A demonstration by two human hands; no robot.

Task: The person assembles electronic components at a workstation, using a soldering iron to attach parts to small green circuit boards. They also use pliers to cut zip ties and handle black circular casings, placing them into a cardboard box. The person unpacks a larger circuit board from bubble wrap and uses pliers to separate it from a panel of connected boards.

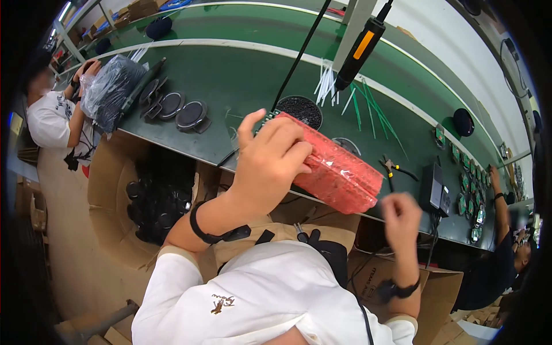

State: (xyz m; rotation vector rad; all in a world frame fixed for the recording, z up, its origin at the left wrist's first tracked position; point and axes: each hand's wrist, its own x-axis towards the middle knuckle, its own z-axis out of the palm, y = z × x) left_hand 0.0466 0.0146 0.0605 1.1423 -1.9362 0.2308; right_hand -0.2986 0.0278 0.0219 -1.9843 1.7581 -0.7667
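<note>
My left hand (273, 155) grips a long red block wrapped in shiny clear plastic (345, 172) near its left end, tilted over the bench's front edge. A little green and metal shows past my fingertips at that end; I cannot tell what it is. My right hand (401, 218), apart from the block's right end, is smeared by motion, so its fingers are unclear. Behind the block stands a round bowl of small black parts (300, 110). A second small round dish (347, 146) is partly hidden by the block. Yellow-and-black cutting pliers (392, 169) lie to the right.
An electric screwdriver (362, 52) hangs over the green bench (230, 75). White and green strips (371, 109), round black parts (192, 115), a black box (435, 190) and circuit boards (472, 184) lie around. Below left, a carton (109, 195) holds black parts. People work at both sides.
</note>
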